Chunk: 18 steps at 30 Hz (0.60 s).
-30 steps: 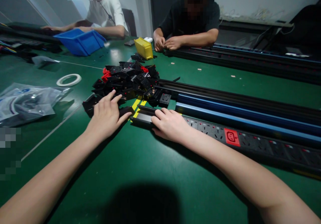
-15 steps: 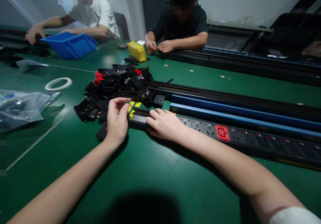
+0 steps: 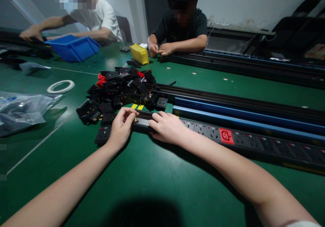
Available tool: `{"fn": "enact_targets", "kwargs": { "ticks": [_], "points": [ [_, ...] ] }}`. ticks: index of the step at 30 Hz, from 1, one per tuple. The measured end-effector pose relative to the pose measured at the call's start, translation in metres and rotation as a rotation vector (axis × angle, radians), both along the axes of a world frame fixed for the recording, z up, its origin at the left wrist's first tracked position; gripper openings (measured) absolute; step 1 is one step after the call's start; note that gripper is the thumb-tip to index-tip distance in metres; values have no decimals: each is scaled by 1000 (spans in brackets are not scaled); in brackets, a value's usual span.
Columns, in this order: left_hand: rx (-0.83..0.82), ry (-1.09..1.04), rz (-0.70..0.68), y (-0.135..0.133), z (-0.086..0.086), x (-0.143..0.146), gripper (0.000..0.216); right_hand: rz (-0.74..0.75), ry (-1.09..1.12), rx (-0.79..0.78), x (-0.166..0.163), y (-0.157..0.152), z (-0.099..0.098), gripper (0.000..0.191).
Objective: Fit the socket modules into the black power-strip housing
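Note:
A long black power strip (image 3: 203, 128) with a row of sockets and one red socket (image 3: 226, 136) lies across the green table in front of me. At its left end, my left hand (image 3: 122, 127) is closed, thumb and forefinger pinching the strip's tip, where a bit of yellow shows. My right hand (image 3: 167, 127) is wrapped over the strip a little further right, its fingers curled onto the far side. Between both hands a bare grey stretch of the strip's rail is visible. Yellow tape pieces (image 3: 137, 107) lie just behind the left fingertips.
Behind my hands is a heap of black socket modules (image 3: 127, 84). Blue-edged rails (image 3: 215, 113) lie alongside the strip. To the left are a white tape ring (image 3: 61, 86) and a plastic bag (image 3: 22, 113). A blue bin (image 3: 73, 47), a yellow bin (image 3: 139, 54) and two people are across the table.
My left hand has shifted slightly right and down along the strip's end, its fingers drawn closer together. Less yellow tape shows near it. My right hand stays on the strip.

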State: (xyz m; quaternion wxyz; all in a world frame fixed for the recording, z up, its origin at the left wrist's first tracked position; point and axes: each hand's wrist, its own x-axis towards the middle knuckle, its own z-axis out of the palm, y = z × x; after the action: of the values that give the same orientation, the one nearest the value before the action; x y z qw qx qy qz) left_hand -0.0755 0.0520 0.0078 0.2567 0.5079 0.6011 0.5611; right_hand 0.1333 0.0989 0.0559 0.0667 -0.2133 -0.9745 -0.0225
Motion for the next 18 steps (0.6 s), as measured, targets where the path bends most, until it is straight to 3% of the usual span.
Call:
{"fn": "enact_targets", "kwargs": {
  "ticks": [7,18],
  "points": [
    [-88,-17,-29,1,0,-3,21,6,-21,-35,-1,1,3,22],
    [-63,40,-15,-7,-1,-3,18,-5,-34,-43,-2,1,6,21]
  ]
}}
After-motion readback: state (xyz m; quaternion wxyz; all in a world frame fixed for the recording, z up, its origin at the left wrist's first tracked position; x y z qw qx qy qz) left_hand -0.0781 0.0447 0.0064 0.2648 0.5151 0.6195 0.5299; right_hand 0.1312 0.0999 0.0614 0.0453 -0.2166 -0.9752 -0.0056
